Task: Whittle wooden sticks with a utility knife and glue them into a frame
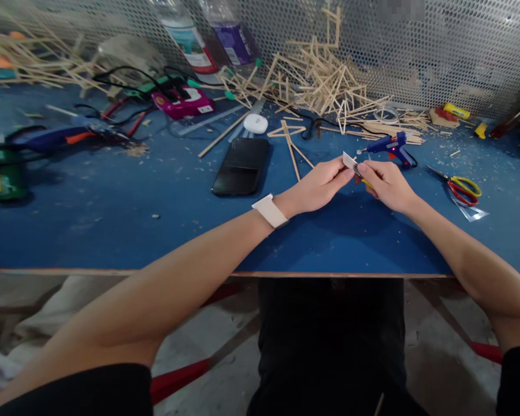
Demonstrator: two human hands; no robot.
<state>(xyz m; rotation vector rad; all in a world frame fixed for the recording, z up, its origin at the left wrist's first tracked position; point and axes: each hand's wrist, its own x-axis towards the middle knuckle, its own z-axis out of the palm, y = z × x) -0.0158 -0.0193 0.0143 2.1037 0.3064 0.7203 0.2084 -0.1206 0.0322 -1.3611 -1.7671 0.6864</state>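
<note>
Left hand (318, 186) and right hand (387, 184) close together over blue table (112, 231), both pinching. Heap of thin wooden sticks (325, 81) along far side. Black phone (242, 166) left of hands; blue glue gun (392, 148) just beyond right hand. Smallest: pale flat piece (349, 160), gripped between both hands.

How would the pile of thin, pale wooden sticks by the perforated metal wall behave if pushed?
The pale wooden stick pile would probably shift as a tangle, since many pieces cross. Each is likely light and could snap, being slender; the loosely heaped upper ones may slide.
</note>
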